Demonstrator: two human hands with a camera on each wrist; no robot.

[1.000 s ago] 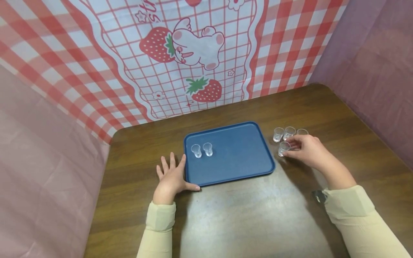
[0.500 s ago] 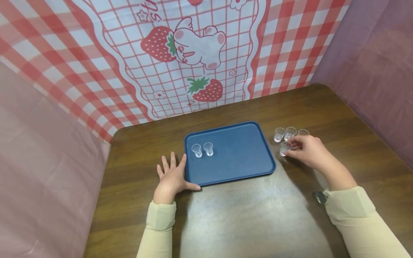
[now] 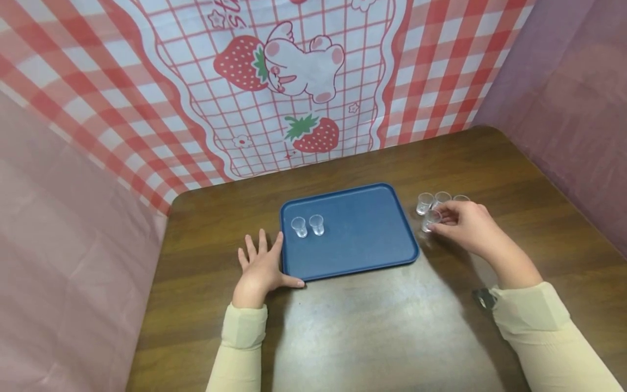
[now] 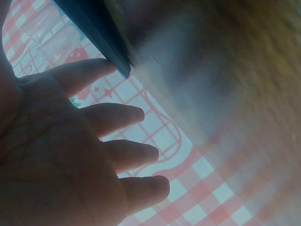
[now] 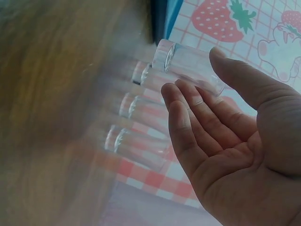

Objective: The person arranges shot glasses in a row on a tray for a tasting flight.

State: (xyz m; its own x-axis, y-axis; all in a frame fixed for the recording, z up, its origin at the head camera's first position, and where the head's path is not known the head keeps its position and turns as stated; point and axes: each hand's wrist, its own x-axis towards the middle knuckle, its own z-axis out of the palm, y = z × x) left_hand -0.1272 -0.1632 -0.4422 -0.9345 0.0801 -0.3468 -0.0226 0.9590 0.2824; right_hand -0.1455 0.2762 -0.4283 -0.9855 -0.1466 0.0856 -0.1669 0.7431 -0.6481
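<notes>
Small clear plastic cup (image 3: 431,220), upright, in right hand (image 3: 465,226).

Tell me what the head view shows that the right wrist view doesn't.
Only the head view shows the left hand resting flat on the table against the blue tray's corner, two clear cups on the tray, and both cream sleeves. Only the right wrist view shows the right hand's palm side, thumb and fingertips pinching a cup that is clear of the table. Both show the right hand, that held cup, three more cups beside it, the blue tray and the strawberry cloth.
</notes>
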